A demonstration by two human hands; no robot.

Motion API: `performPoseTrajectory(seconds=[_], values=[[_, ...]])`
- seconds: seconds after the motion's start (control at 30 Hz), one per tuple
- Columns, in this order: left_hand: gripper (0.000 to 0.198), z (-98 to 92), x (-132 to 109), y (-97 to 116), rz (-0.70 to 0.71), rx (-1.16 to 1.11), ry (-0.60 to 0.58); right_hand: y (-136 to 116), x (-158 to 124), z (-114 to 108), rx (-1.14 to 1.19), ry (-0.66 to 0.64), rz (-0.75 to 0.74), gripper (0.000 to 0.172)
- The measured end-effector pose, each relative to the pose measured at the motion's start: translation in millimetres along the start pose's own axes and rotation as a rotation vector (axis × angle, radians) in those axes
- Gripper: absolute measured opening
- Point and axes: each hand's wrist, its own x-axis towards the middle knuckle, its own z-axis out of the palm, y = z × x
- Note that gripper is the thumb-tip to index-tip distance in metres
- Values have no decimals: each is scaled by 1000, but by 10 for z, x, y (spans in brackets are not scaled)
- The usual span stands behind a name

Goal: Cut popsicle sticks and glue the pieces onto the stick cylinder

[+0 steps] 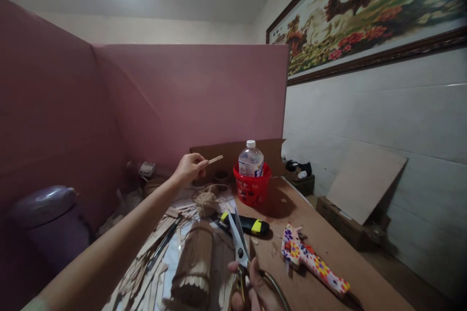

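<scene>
My left hand (188,169) is stretched out over the table, its fingers pinched on a short wooden stick (215,159) held up in the air. My right hand (251,286) is low at the bottom edge, fingers wrapped round the handles of a pair of scissors (239,240) whose blades point up and away. Just left of the scissors stands a cylinder built from wooden sticks (193,265). Loose wooden sticks (156,248) lie scattered beneath my left arm.
A red basket (252,188) holding a plastic bottle (251,159) stands at the back of the wooden table (328,252). A ball of twine (206,201), a black-and-yellow utility knife (248,224) and a flowered glue gun (314,262) lie nearby. Pink panels wall the left and back.
</scene>
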Motion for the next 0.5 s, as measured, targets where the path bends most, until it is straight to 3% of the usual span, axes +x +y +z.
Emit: performPoseTrajectory(seconds=[0.2,0.37,0.5], values=[[25,-225,-997,304,-17,-363,44,-99,-314,270,74,-61,-20,75],[23,-468,-1669,518,-39,-674,124,-85,-412,307,42,-116,-63,73],[23,-356,-1974,501,-110,-700,133,-23,-408,262,17,-154,-72,68]])
